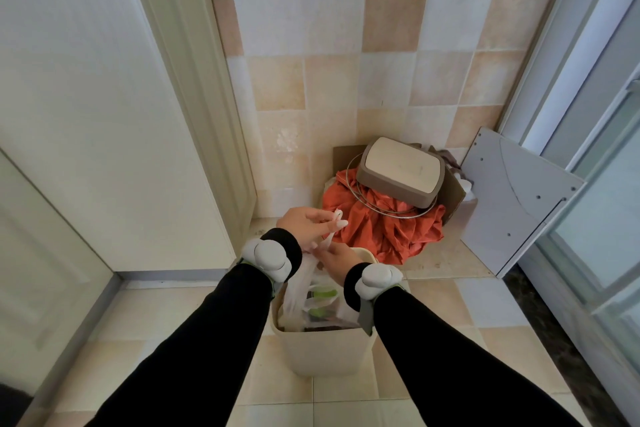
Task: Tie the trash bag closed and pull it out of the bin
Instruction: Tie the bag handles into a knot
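Here both hands' grips, left hand (304,225) and right hand (337,258), pinch trash bag (298,291) handles; lid (401,172) behind.

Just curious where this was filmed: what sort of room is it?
Probably a kitchen or utility corner of a home: glossy tiled wall, a small bin lined with a trash bag, and a household clutter pile.

No readable text, labels, brands or numbers appear anywhere. A faint mark on the bin lid (401,172) is too blurred to make out.
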A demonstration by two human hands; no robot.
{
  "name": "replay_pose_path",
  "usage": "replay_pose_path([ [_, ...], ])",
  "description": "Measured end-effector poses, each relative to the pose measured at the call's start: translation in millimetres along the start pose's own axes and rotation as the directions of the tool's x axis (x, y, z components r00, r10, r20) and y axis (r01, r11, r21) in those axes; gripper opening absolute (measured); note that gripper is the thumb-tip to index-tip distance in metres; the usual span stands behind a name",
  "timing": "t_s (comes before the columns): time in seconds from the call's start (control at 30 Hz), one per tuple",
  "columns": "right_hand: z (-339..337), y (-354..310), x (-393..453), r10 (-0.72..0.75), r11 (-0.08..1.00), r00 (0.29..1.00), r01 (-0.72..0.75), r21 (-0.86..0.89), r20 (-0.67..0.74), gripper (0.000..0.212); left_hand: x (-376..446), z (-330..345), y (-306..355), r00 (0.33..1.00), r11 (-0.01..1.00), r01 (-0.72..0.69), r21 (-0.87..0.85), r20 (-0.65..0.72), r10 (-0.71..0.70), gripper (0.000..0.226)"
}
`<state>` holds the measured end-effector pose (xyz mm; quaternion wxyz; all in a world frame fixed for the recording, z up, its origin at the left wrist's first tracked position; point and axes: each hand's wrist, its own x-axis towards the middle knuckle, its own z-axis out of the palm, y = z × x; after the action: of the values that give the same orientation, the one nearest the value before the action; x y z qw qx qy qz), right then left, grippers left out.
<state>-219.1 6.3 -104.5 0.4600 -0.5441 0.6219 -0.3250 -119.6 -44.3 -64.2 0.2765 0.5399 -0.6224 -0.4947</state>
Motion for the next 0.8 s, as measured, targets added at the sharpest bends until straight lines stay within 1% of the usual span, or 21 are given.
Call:
replay_pose_path([
  [0.03,-2,0,1,0.011,1.000,1.000,-0.011,0.029,-0.007,0.037,0,-4,-3,1.000,1.000,-0.004,0.005,-0.005,0.004,0.023],
  [0.07,-3,1,3,0.018,0.999,1.000,-0.018,0.046,-0.009,0.039,-1,-10,-8,1.000,1.000,-0.002,0.017,-0.022,0.002,0.024],
  [0.17,-6,2,5,0.023,0.996,1.000,-0.022,0.087,-0.010,0.043,-2,-26,-30,0.996,0.996,0.035,0.077,-0.088,-0.028,0.042],
  [0.23,-5,2,8,0.029,0.993,1.000,-0.028,0.117,-0.006,0.044,-5,-32,-40,0.994,0.996,0.067,0.064,-0.091,-0.061,0.039],
  [0.3,-2,1,10,0.049,0.987,0.999,-0.050,0.154,0.006,0.045,-6,-35,-46,0.992,0.995,0.089,0.040,-0.095,-0.084,0.029],
  [0.43,-1,5,12,0.079,0.981,0.997,-0.079,0.177,0.004,0.045,-7,-36,-48,0.990,0.998,0.069,0.012,-0.122,-0.067,0.016],
  [0.53,-5,7,12,0.085,0.981,0.996,-0.081,0.178,-0.015,0.045,-8,-39,-49,0.992,0.998,0.067,0.022,-0.112,-0.064,0.014],
  [0.6,-7,9,14,0.087,0.980,0.995,-0.078,0.184,-0.042,0.045,-10,-41,-51,0.991,0.996,0.073,0.041,-0.115,-0.068,0.019],
  [0.7,-9,12,13,0.100,0.973,0.994,-0.090,0.213,-0.037,0.048,-11,-44,-49,0.988,0.995,0.080,0.055,-0.137,-0.071,0.010],
  [0.73,-10,14,13,0.100,0.974,0.995,-0.093,0.206,-0.024,0.050,-11,-45,-47,0.986,0.996,0.078,0.037,-0.150,-0.072,0.013],
  [0.8,-12,18,11,0.117,0.984,0.993,-0.116,0.133,-0.003,0.049,-10,-47,-39,0.986,0.996,0.074,-0.050,-0.148,-0.080,0.015],
])
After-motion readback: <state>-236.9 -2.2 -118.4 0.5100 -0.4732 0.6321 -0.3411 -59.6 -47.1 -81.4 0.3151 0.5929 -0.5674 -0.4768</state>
